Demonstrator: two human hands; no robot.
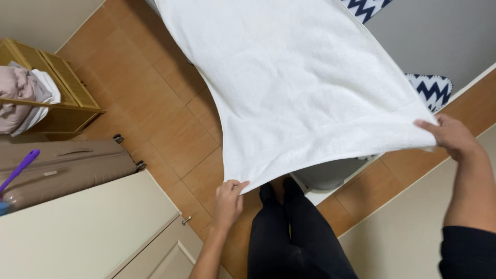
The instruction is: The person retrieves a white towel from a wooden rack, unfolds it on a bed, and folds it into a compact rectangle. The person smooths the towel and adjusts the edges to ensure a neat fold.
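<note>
fingers of the left hand are curled shut, pinching the near left corner of a white towel. right hand is likewise closed on the near right corner, thumb on top, fingers tucked under the hem. towel: stretched taut between both hands, held up in the air in front of the body, near edge sagging slightly between the grips; far end runs out of view at the top. it hangs over a grey bed surface and part of the floor.

outward: zigzag navy-and-white cushions beside the towel's right edge. black trousers below the towel's near edge. orange-brown tiled floor. to the left, a taupe suitcase lying flat, a wooden shelf with folded pink and white cloth, a purple handle, a cream cabinet.
</note>
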